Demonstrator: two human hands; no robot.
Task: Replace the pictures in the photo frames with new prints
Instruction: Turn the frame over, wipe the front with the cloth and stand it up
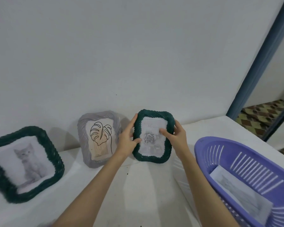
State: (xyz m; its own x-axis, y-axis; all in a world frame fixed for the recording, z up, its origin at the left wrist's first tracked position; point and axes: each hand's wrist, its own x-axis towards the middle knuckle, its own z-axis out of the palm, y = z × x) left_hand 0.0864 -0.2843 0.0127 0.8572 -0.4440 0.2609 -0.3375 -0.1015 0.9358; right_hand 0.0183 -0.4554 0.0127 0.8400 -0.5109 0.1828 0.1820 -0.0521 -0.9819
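Note:
A dark green frame [154,114] with a grey rose picture [149,138] stands upright near the wall, held from both sides. My left hand [127,137] grips its left edge, thumb on the front. My right hand [177,136] grips the right edge, thumb lying across the picture. To the left a grey frame [83,128] with a line-drawn leaf leans on the wall. Farther left sits a second dark green frame [0,182] showing a kitten. Paper prints [233,185] lie in the purple basket [203,154].
Everything stands on a white surface [138,185] against a white wall. The basket fills the right front corner. Beyond the surface's right edge is a blue door frame [259,66] and a patterned tile floor [259,115].

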